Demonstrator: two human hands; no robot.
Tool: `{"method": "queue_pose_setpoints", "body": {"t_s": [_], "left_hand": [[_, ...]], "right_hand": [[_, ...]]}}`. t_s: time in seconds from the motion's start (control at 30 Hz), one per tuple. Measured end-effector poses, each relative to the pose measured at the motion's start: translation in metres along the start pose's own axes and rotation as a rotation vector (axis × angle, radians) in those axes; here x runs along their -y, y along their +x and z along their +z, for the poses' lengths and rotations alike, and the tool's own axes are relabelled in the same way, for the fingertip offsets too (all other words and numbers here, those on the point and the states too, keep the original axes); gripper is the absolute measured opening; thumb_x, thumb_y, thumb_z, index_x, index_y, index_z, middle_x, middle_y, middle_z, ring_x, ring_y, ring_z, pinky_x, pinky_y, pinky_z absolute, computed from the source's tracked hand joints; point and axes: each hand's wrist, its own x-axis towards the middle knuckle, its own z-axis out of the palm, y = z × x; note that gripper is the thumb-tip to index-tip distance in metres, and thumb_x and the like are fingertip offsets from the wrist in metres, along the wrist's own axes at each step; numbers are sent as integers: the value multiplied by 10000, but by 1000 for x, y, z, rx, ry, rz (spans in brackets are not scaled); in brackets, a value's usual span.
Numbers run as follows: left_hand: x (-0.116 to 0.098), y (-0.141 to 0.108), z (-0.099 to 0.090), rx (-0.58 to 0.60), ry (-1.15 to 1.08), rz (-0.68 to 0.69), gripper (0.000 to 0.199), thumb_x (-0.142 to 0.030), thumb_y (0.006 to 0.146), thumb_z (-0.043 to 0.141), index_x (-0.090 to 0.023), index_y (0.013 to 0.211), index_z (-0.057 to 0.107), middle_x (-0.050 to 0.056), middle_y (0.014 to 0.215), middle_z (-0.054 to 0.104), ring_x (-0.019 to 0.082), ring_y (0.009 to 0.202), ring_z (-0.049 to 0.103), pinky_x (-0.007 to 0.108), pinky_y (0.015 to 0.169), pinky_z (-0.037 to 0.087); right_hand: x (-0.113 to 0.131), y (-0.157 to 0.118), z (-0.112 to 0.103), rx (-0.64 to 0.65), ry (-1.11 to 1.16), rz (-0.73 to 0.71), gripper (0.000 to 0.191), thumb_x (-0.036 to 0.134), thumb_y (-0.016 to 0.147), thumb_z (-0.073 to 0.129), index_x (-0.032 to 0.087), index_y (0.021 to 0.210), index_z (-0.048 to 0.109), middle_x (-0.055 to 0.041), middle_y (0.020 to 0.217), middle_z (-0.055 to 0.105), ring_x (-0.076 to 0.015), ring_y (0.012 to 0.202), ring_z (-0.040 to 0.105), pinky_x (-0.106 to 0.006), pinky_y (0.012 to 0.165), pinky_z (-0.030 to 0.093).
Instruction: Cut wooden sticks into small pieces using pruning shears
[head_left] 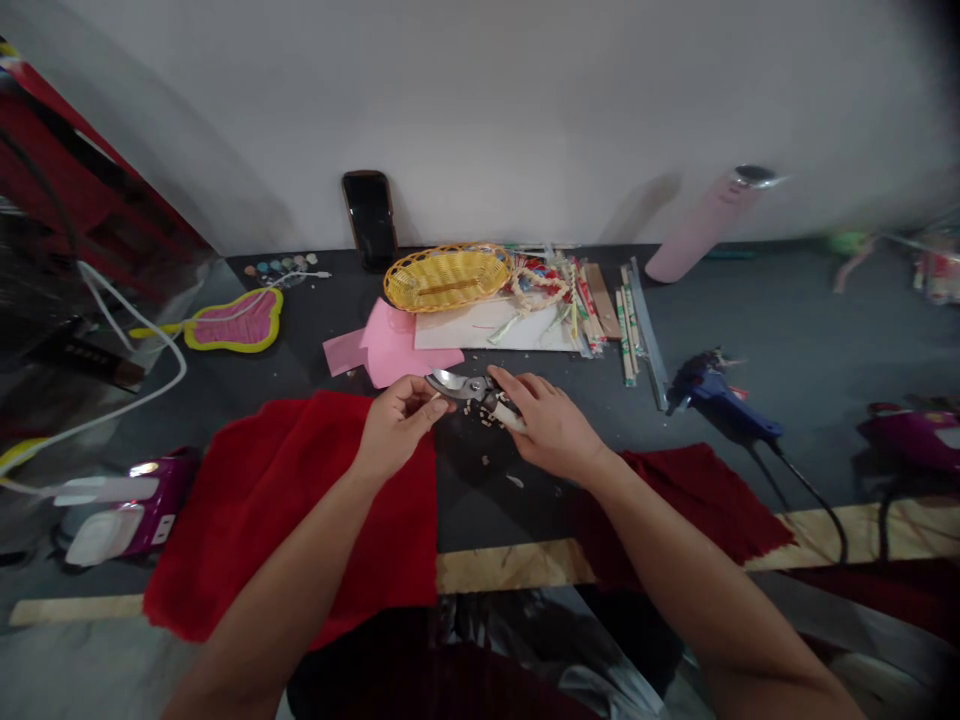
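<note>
My right hand (551, 425) is wrapped round the pale handles of a pair of pruning shears (474, 388), whose metal blades point left. At the blade tips, my left hand (401, 420) is closed in a pinch on a small pale stick (436, 397). Small cut pieces (486, 415) lie scattered on the dark table (480, 500) beneath the shears. A red cloth (300, 480) is spread under my left wrist and forearm.
Behind my hands are pink paper (394, 345), a yellow basket (448, 280) and wrapped sticks (627, 330). A phone (370, 220) leans on the wall. At the right stand a pink bottle (701, 228) and a blue glue gun (724, 400) with a cord.
</note>
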Motion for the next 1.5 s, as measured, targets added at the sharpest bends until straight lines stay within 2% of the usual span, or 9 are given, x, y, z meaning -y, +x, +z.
{"method": "queue_pose_setpoints", "body": {"t_s": [0.1,0.3,0.57,0.73,0.93,1.27,1.5], "left_hand": [[1,0,0,-27,32,15,171,-310,807,641,-154,780,576,39,754,697,77,527,438,210,521,360],[4,-1,-3,34,-1,17,181,-314,829,608,-146,764,587,55,738,702,77,491,419,219,493,343],[3,-1,-3,39,-25,-21,172,-308,819,617,-147,765,588,54,732,701,70,469,399,217,469,318],[0,-2,-1,28,-67,-11,156,-289,826,610,-146,768,582,52,737,702,62,472,392,212,476,321],[1,-4,-2,76,-71,-6,170,-309,821,615,-139,826,613,63,747,705,66,477,417,218,478,333],[-1,-4,-3,162,-161,-61,214,-355,820,613,-145,785,631,54,663,678,52,419,395,215,426,305],[0,-3,-2,136,-112,-60,236,-379,819,615,-146,791,640,63,679,687,55,419,397,222,429,315]], "right_hand": [[0,1,0,6,-14,-10,710,193,807,453,214,1464,185,-132,1237,502,-283,1069,478,-419,857,412],[1,1,0,36,-4,-32,702,208,826,438,214,1471,163,-134,1276,483,-290,1090,455,-416,854,411],[2,1,0,73,47,-38,711,172,791,442,210,1459,198,-131,1203,519,-268,1052,494,-405,848,421],[6,-2,-6,54,8,-8,724,171,766,465,217,1447,223,-121,1167,532,-248,1009,512,-378,842,414],[2,-2,-11,1,-54,-34,774,141,739,488,221,1457,211,-116,1225,504,-277,1080,456,-405,894,380],[-5,1,-10,25,-3,-94,794,136,736,457,215,1471,167,-114,1259,480,-279,1085,435,-427,893,383],[-6,1,-8,41,36,-103,766,146,731,461,214,1454,219,-115,1215,509,-271,1084,464,-423,897,388]]}}
